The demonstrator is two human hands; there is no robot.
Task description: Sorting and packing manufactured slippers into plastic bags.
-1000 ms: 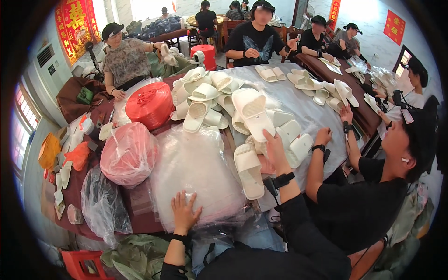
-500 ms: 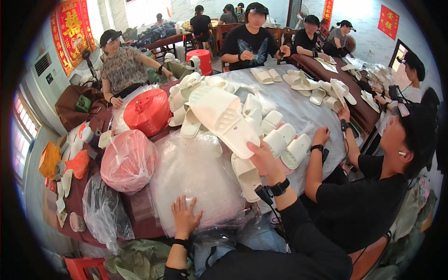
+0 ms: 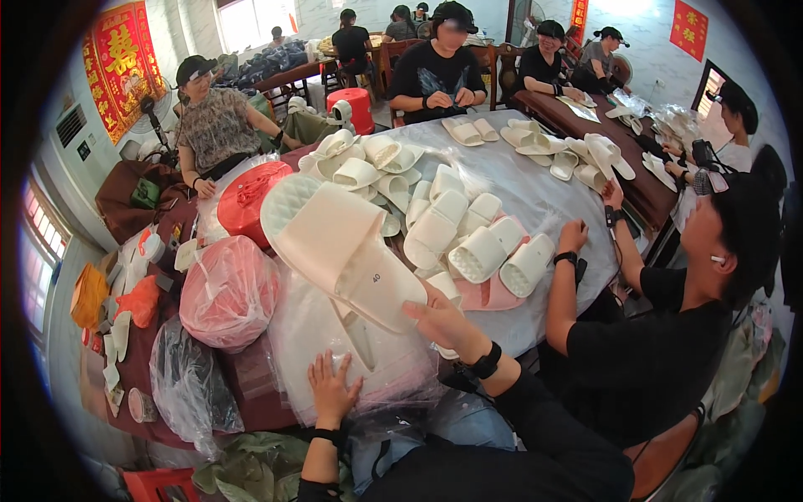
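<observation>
My right hand (image 3: 449, 322) pinches the heel end of a cream slide slipper (image 3: 322, 243), held up and tilted over the table. Below it another slipper's pale edge (image 3: 355, 339) partly shows; whether I hold that one too is unclear. Fingers spread, my left hand (image 3: 332, 389) lies flat on a stack of clear plastic bags (image 3: 294, 330). Just beyond my right hand, several cream slippers (image 3: 483, 251) sit bunched together, some over a pink piece (image 3: 481, 294). Farther back is a heap of more slippers (image 3: 360, 171).
Left of the bags stand a pink plastic-wrapped bundle (image 3: 230, 293) and a red twine roll (image 3: 255, 197). A clear bag (image 3: 188, 376) hangs over the near table edge. A co-worker (image 3: 652, 343) sits close on my right, forearms on the table; others sit across it.
My right hand has brought the slipper left and closer, turning its strap side into view. The second slipper edge now shows under it. My left hand has stayed on the bags.
</observation>
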